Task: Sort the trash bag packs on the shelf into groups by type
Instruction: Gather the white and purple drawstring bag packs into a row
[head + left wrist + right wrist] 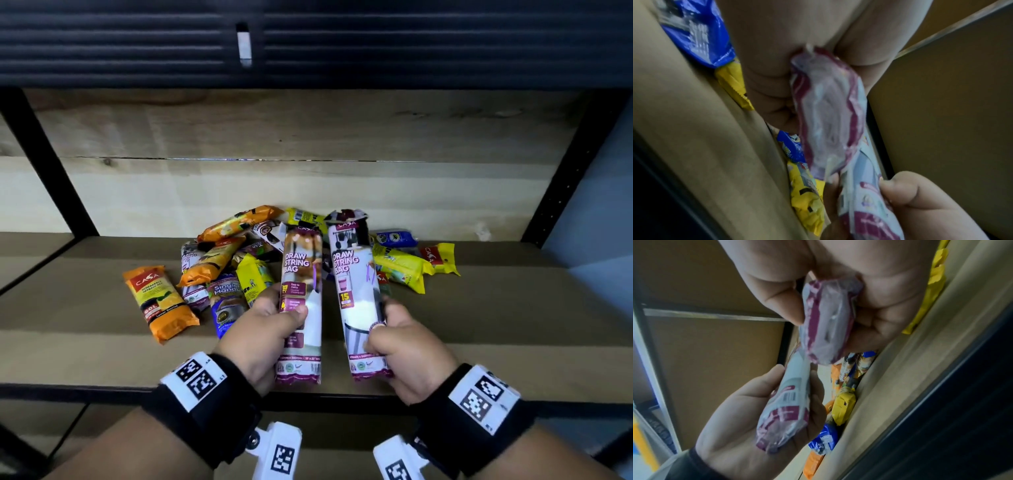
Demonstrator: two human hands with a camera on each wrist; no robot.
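Two white-and-purple "Draw String Bag" packs are held upright side by side above the shelf's front. My left hand [274, 318] grips the left drawstring pack [301, 270] by its lower half, and the left wrist view shows the pack's end [828, 113] against the palm. My right hand [394, 329] grips the right drawstring pack [352, 267], seen end-on in the right wrist view [826, 331]. Behind them lies a mixed pile: an orange pack [161, 301], a blue handle-bag pack [226, 301], yellow packs [400, 267] and more drawstring packs, partly hidden.
The wooden shelf board [513, 325] runs wide to both sides of the pile. Black metal uprights stand at the left [48, 164] and at the right [575, 164]. A dark upper shelf [411, 51] hangs overhead. The shelf's front edge [102, 389] is just below my wrists.
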